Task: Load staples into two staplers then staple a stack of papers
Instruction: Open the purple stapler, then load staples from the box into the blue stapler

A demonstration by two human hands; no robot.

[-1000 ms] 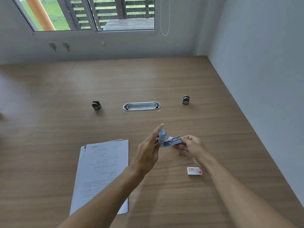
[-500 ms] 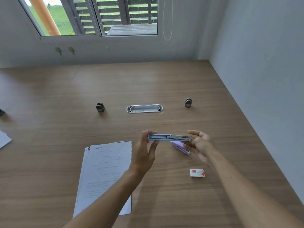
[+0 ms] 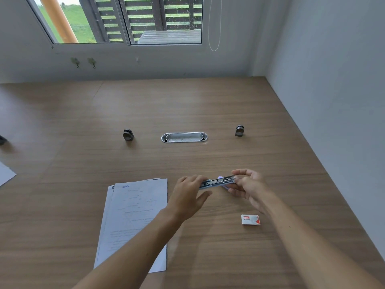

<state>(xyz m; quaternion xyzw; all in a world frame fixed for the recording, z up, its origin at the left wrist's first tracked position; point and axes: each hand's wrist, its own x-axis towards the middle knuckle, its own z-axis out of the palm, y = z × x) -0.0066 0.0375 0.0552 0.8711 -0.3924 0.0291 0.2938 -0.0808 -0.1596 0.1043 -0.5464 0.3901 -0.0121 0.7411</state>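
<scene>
The left hand (image 3: pixel 188 195) and right hand (image 3: pixel 250 186) clamp fingers on the opened stapler (image 3: pixel 218 181); a closed staple box (image 3: pixel 250 219) and papers (image 3: pixel 135 215) lie on the counter (image 3: pixel 187 105) below a window (image 3: pixel 162 21).

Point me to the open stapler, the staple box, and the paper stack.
open stapler (image 3: pixel 217 182): head view, metal staple channel.
staple box (image 3: pixel 250 219): head view, top face.
paper stack (image 3: pixel 135 209): head view, top sheet.

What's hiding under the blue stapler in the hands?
A purple stapler peeks out beneath the blue stapler. Most of it is covered by that stapler and the right hand.
</scene>
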